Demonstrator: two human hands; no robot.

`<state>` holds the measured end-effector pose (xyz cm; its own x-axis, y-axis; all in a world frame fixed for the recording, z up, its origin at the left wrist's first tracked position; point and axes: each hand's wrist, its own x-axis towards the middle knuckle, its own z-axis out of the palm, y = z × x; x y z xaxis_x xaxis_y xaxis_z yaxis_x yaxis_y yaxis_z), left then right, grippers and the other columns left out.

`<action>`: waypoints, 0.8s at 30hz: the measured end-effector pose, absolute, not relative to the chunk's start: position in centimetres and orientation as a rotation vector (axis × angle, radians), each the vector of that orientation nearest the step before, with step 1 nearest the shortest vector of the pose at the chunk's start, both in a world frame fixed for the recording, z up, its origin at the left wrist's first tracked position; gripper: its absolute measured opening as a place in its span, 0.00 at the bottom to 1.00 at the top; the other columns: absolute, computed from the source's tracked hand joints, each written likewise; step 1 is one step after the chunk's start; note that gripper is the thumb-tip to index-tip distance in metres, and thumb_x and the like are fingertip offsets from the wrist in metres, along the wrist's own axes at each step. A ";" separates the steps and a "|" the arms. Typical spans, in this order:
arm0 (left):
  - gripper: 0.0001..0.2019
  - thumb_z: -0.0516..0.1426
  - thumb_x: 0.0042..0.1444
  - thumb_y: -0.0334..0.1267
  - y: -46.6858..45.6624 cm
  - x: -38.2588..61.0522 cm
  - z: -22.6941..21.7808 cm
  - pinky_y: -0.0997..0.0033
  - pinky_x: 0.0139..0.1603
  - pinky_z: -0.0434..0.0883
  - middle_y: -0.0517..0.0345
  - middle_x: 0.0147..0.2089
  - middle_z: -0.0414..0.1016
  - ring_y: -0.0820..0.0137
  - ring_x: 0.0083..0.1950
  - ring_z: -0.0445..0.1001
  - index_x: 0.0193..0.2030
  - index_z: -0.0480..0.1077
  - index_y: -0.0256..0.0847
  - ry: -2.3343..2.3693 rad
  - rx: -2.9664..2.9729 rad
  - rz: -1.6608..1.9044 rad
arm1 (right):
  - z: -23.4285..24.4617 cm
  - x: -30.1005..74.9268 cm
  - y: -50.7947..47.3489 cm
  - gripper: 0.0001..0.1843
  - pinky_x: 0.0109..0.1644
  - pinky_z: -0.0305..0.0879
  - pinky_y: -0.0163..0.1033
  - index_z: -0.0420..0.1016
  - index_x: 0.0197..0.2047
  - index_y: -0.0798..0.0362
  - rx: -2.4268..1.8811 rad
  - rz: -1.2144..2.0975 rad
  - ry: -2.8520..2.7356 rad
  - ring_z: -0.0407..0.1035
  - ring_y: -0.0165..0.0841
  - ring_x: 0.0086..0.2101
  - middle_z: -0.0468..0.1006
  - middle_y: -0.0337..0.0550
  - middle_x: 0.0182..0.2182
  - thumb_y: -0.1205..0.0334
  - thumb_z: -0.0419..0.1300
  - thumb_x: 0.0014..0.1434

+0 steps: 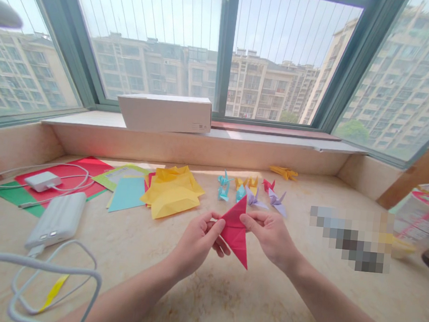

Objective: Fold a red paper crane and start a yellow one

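A folded red sheet of origami paper (235, 229) is held up between my two hands, shaped like a triangle with points at top and bottom and creases across its face. My left hand (207, 234) pinches its left corner between thumb and fingers. On the right edge, the thumb and forefinger of my right hand (270, 234) grip the paper. Just behind it on the stone surface stand several small folded paper cranes: blue ones (223, 192), yellow ones (251, 183), a red one (268, 185) and purple ones (278, 202).
Yellow creased sheets (173, 195), a light blue sheet (128, 193) and a red sheet (64, 179) lie left. Nearer are a white power bank (59, 222) and looping cable (96, 281). A white box (166, 114) rests on the sill; a plastic container (422, 211) stands far right.
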<state>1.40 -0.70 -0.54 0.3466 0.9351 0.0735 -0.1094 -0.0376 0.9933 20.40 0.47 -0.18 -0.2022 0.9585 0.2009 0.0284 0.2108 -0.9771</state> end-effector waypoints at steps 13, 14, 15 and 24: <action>0.11 0.62 0.57 0.42 0.0 0.9 -0.4 0.72 0.34 0.73 0.52 0.36 0.80 0.71 0.32 0.75 0.41 0.73 0.35 0.928 1.335 1.262 | -0.2 19.2 -0.1 0.13 0.49 0.74 0.45 0.81 0.45 0.52 -0.831 1.356 -1.431 0.80 0.41 0.40 0.85 0.46 0.39 0.56 0.66 0.58; 0.11 0.61 0.57 0.42 0.0 0.9 -0.3 0.72 0.34 0.73 0.52 0.36 0.80 0.71 0.31 0.75 0.40 0.73 0.35 0.935 1.344 1.268 | -0.2 19.2 -0.1 0.13 0.48 0.75 0.45 0.81 0.45 0.52 -0.839 1.352 -1.445 0.80 0.41 0.40 0.85 0.46 0.40 0.56 0.65 0.58; 0.11 0.61 0.57 0.42 0.1 0.8 -0.4 0.72 0.33 0.73 0.52 0.36 0.80 0.72 0.31 0.75 0.40 0.73 0.35 0.940 1.352 1.272 | -0.3 19.2 -0.2 0.12 0.48 0.75 0.45 0.81 0.44 0.52 -0.854 1.325 -1.459 0.80 0.41 0.40 0.85 0.46 0.40 0.56 0.65 0.58; 0.29 0.66 0.53 0.38 -0.2 1.3 -1.8 0.60 0.52 0.74 0.46 0.61 0.68 0.62 0.54 0.75 0.59 0.59 0.45 0.855 1.339 1.226 | -2.4 19.8 0.3 0.08 0.41 0.73 0.46 0.82 0.39 0.50 -1.066 0.202 -1.736 0.77 0.40 0.34 0.85 0.45 0.35 0.62 0.61 0.61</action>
<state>1.27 -0.22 -1.83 0.2108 0.9582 0.1936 -0.1492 -0.1642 0.9751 19.82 0.29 -2.43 -0.0630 0.7316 0.6788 0.5562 0.5905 -0.5848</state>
